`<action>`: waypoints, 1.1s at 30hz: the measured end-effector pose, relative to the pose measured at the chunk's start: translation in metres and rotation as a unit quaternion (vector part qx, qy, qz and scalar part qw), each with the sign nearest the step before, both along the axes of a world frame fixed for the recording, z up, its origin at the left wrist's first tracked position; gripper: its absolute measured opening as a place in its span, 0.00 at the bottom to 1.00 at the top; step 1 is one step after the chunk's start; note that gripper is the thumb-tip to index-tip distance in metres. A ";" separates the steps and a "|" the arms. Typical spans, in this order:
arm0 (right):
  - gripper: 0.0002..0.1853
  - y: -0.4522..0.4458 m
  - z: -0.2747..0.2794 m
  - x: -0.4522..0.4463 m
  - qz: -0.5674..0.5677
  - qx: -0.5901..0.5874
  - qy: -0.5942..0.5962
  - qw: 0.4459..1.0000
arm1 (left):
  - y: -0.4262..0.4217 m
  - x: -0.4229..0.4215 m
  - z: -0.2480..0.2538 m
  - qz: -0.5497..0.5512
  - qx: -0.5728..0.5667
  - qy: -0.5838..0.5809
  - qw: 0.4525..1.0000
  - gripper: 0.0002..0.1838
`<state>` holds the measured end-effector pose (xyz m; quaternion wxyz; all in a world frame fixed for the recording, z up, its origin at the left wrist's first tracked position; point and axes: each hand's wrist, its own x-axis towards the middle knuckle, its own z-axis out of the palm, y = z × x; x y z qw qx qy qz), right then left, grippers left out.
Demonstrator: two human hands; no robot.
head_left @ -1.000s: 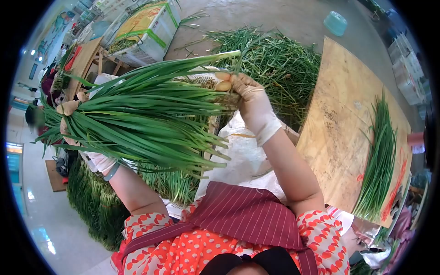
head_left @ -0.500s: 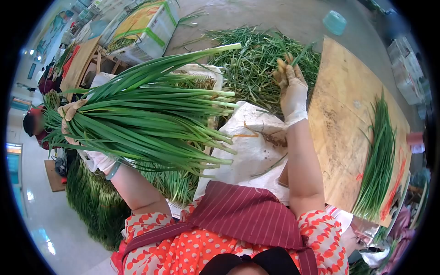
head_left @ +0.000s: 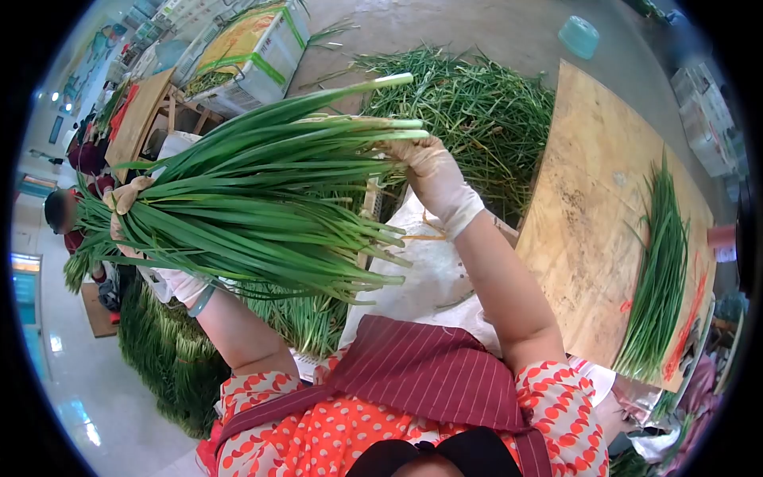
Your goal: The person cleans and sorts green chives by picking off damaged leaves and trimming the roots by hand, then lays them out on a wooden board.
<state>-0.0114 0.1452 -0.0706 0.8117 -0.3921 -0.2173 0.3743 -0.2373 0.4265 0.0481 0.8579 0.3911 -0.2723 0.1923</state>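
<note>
"As you hold it up, how does it lie?"

"The garlic-chive bunch (head_left: 262, 215) runs crosswise between me and me: my left hand (head_left: 124, 196) is clamped round its leafy side; my right hand (head_left: 433, 171) is nearer the pale stem ends (head_left: 410, 124). Stalks hide whether it pinches any; I can't tell."

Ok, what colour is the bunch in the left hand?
The bunch is green, paling at the stalk ends; best in head view.

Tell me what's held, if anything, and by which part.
The left hand grips the green bunch near its leafy end. The right hand is at the pale stalk ends, fingertips hidden; whether it grips any cannot be told.
</note>
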 end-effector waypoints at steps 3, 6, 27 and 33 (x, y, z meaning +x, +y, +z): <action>0.14 -0.013 0.032 -0.001 0.000 -0.027 -0.077 0.997 | 0.001 -0.002 -0.007 0.045 -0.008 -0.001 0.999 0.07; 0.15 -0.006 0.048 -0.006 0.021 -0.088 -0.120 0.989 | -0.008 -0.003 -0.013 0.137 -0.036 -0.012 0.990 0.05; 0.33 -0.043 -0.008 0.050 -0.033 -0.124 -0.187 0.974 | -0.010 -0.020 -0.025 0.099 -0.106 0.026 0.989 0.08; 0.25 0.000 -0.006 0.019 0.129 -0.043 -0.034 0.990 | -0.006 -0.011 -0.024 0.051 -0.066 0.006 0.996 0.07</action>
